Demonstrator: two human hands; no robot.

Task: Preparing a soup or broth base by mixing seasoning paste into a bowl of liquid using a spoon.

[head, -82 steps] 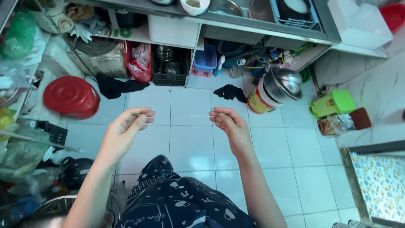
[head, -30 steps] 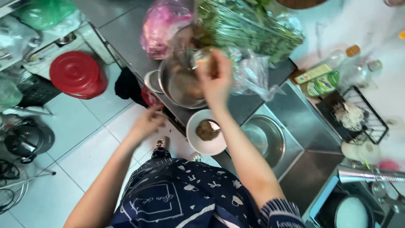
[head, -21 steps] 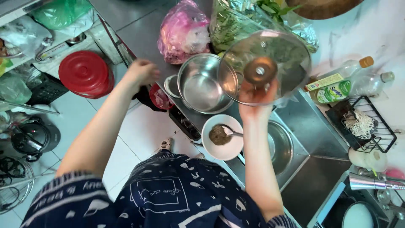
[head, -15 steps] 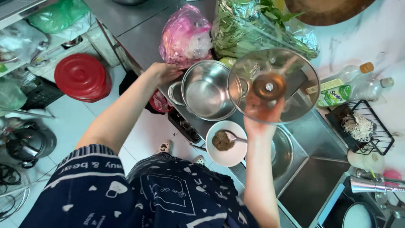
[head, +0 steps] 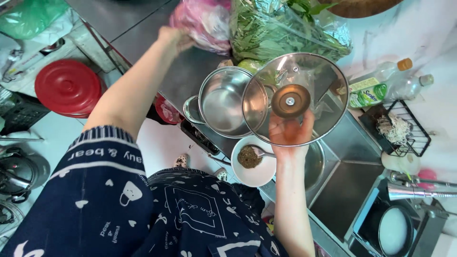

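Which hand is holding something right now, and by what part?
Right hand holds the glass lid by its knob. Left hand touches the pink bag; grip unclear.

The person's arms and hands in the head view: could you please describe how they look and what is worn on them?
Both hands, left hand and right hand, are bare, with no gloves; no rings or watch show. The left upper arm wears a short navy sleeve with white stripes at its hem, white lettering and small white heart and bear-like prints. The right forearm is uncovered.
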